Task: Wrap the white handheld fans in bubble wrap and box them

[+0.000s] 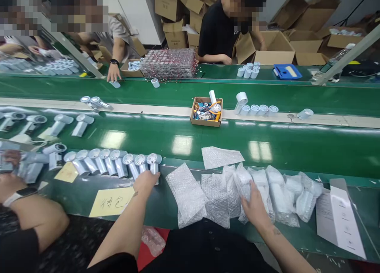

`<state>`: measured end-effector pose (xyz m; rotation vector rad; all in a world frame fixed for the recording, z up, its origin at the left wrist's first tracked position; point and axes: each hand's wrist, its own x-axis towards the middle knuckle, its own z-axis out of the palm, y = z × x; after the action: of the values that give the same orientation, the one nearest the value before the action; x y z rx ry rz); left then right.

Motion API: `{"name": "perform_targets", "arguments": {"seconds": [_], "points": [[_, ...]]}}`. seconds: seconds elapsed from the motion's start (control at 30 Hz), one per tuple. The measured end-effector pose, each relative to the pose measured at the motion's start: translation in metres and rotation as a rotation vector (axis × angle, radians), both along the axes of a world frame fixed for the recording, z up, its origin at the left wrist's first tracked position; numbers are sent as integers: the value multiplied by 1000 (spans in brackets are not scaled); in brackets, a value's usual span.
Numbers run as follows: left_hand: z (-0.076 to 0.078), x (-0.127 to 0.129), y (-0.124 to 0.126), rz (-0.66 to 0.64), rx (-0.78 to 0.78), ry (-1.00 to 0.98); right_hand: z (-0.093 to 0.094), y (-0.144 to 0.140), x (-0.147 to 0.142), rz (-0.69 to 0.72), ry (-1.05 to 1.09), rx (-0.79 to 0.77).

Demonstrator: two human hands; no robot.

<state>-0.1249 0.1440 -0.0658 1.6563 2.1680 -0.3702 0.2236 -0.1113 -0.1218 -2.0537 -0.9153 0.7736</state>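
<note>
My left hand [145,184] is closed around the handle of a pale blue handheld fan [153,160], the rightmost in a row of similar fans [108,160]. My right hand [255,205] grips a fan in a bubble-wrap bag [244,181], thumb and fingers on either side. More bagged fans [276,186] lie to its right. Between my hands are flat bubble-wrap bags [188,195], and a single bag [221,157] lies further off. A yellow paper with handwriting [111,201] is beside my left forearm.
A small cardboard box of tools and parts [207,120] sits on the middle strip. Fan parts [259,109] stand right of it. At left, a neighbour's hand [12,158] works among fans. Two people work opposite. A white printed carton [340,217] lies at right.
</note>
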Motion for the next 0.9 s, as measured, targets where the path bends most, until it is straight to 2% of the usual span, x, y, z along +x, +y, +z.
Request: {"name": "perform_targets", "arguments": {"seconds": [0.07,0.1,0.13,0.2,0.27,0.3,0.33,0.37,0.4,0.43,0.5,0.57,0.63,0.73,0.8,0.9], "points": [[1,10,-11,28,2,-81,17,6,-13,-60,-15,42],[3,22,-22,54,7,-202,28,13,-21,-97,57,51],[6,37,-36,70,6,-375,39,23,-29,-127,197,55],[11,74,-67,80,-56,-822,60,50,-44,-152,629,42],[14,111,-87,-83,-280,-1075,74,78,-53,-164,1022,43],[13,127,-89,-247,-403,-1125,79,88,-54,-189,1136,62],[10,139,-84,-446,-454,-1109,82,94,-54,-229,1193,87],[6,149,-72,-634,-410,-1029,84,97,-50,-282,1212,111],[-1,156,-54,-782,-298,-918,85,96,-46,-336,1215,122],[-9,160,-32,-895,-116,-760,86,91,-40,-377,1220,112],[-28,167,12,-1038,10,-613,86,76,-30,-413,1256,55],[-47,172,48,-1252,-5,-542,87,57,-25,-394,1326,1],[-58,175,67,-1400,-36,-515,86,41,-26,-335,1397,-21],[-57,176,67,-1382,-50,-523,83,29,-36,-238,1480,-23],[-46,177,53,-1309,-29,-523,82,30,-46,-174,1516,3],[-22,176,18,-1189,-7,-547,86,41,-59,-97,1548,48]]}}
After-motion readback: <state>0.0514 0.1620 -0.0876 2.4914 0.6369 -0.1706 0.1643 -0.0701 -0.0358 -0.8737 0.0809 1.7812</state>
